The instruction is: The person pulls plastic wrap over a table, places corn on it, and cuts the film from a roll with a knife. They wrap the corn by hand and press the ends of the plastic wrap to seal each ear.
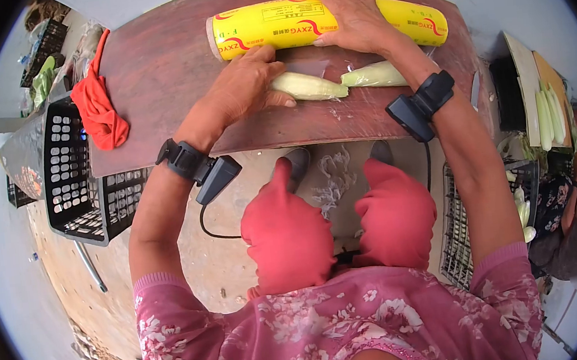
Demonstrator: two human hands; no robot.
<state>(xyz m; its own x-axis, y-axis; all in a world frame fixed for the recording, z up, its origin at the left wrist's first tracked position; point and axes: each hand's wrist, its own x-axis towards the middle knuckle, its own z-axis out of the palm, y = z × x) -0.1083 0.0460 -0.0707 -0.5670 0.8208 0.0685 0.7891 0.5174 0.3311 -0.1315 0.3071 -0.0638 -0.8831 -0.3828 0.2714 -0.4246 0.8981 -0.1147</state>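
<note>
A yellow printed roll of cling film (267, 26) lies across the far part of the dark red table (168, 87). My right hand (353, 21) is wrapped over it, fingers on the far side and thumb on the near side. Just in front of the roll, my left hand (241, 84) closes around the left end of a pale green ear of corn (311, 86), its fingertips close to the roll. A second pale ear of corn (376, 75) lies to the right, partly hidden by my right forearm. Clear film shows faintly around the ears.
A red cloth (100, 111) hangs at the table's left edge, above a black plastic crate (69, 173). On the right stand another crate (454, 226) and a stack of pale ears (550, 116). A knife-like blade (475, 89) lies at the right edge. Another person sits at far right.
</note>
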